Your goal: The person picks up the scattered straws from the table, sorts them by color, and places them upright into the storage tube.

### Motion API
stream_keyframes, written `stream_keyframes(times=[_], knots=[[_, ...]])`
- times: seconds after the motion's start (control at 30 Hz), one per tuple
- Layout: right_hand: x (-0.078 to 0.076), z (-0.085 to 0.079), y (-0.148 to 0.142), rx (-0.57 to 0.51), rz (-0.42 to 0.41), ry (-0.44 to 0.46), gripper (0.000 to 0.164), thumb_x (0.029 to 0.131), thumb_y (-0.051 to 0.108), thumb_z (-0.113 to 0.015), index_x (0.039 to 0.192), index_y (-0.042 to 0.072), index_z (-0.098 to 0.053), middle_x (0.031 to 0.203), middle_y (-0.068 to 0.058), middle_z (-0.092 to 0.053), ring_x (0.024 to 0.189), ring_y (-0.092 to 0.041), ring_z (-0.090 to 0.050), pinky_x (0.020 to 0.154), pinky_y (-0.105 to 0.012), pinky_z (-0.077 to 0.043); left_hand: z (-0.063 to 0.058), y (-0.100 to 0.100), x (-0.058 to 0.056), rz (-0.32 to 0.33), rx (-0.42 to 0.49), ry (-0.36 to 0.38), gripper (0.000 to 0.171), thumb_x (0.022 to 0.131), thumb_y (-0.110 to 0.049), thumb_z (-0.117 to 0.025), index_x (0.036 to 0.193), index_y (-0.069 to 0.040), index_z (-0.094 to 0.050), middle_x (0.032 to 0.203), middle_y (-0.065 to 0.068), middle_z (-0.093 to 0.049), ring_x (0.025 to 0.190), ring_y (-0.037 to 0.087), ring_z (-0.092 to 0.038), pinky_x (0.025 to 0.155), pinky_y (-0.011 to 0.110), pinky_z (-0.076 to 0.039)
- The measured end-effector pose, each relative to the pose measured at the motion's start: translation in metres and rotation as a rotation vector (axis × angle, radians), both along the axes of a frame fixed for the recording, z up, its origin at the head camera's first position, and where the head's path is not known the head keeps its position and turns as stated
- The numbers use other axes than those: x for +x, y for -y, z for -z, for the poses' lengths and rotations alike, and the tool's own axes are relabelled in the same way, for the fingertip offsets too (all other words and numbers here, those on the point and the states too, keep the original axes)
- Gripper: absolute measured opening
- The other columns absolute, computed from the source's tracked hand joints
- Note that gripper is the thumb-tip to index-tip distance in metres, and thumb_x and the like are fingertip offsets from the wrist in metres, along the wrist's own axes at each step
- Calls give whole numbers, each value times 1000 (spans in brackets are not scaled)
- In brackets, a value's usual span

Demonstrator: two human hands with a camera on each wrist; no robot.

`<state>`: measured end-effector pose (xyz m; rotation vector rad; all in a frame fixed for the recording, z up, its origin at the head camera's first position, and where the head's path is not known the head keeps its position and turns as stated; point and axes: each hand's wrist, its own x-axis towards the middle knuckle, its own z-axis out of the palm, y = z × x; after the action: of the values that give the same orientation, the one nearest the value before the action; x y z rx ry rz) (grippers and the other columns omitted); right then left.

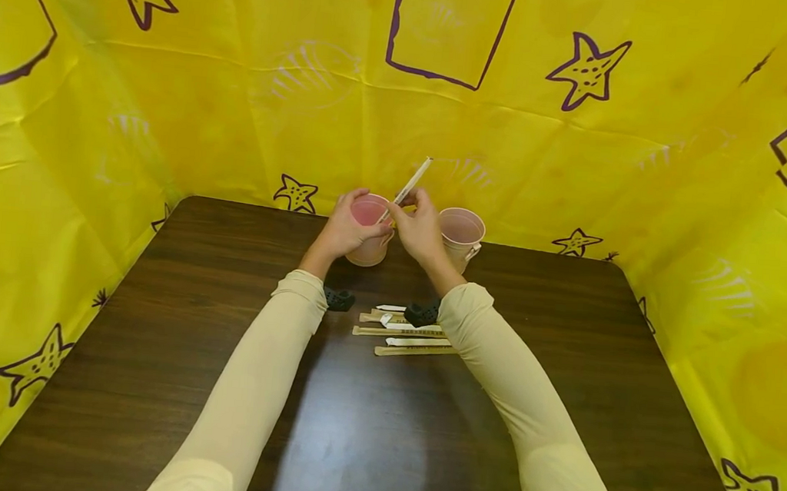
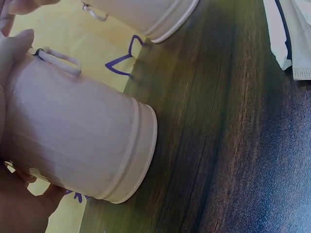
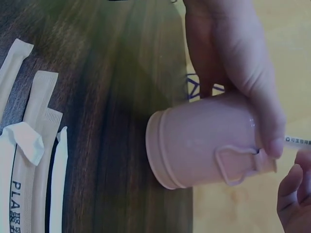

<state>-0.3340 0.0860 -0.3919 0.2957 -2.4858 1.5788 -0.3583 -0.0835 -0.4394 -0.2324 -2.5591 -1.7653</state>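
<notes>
A small pink pail (image 1: 366,256) with a little side handle stands near the table's back edge, and my left hand (image 1: 344,230) grips it around the side. In the right wrist view the left thumb lies along the pail's wall near the rim. A slim paper-wrapped straw (image 1: 414,179) with printing slants up from the pail's mouth, pinched between the thumb and fingers of my right hand (image 1: 422,228). Whether its lower end is inside the pail or just at the rim, I cannot tell. A second pail (image 1: 456,249) of the same kind stands right beside the right hand.
Several wrapped straws (image 1: 417,343), some white and some tan, lie in a loose bundle on the dark wooden table (image 1: 219,340), partly under the right forearm. Yellow sheeting (image 1: 224,109) with starfish drawings rises along the back and sides of the table.
</notes>
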Motion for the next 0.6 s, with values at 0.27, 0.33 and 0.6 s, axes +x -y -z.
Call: stream_keyframes(times=[0.27,0.33,0.6], knots=[[2,3,-5,128,-7,5,44,99,19,-68,136,-1,-55,129,-20,-66,97,-27,-66,82,-34,-54,1,0,0,5,-28,-12,100,78,-36,-89,157,-11,-33,152,19,-36,130,35,-49,113,50,-42],[5,2,-9,181,-16,2,52,98,20,-69,142,-1,-51,129,-23,-65,103,-34,-66,87,-40,-54,2,1,-1,6,-30,-13,100,78,-37,-88,157,-11,-33,152,19,-36,131,35,-49,113,50,-41],[20,0,-24,297,-72,3,49,96,27,-73,129,-3,-52,129,-24,-63,113,-39,-61,95,-46,-51,0,2,-1,20,-29,2,101,79,-39,-88,159,-12,-31,155,19,-33,135,35,-47,116,52,-40]])
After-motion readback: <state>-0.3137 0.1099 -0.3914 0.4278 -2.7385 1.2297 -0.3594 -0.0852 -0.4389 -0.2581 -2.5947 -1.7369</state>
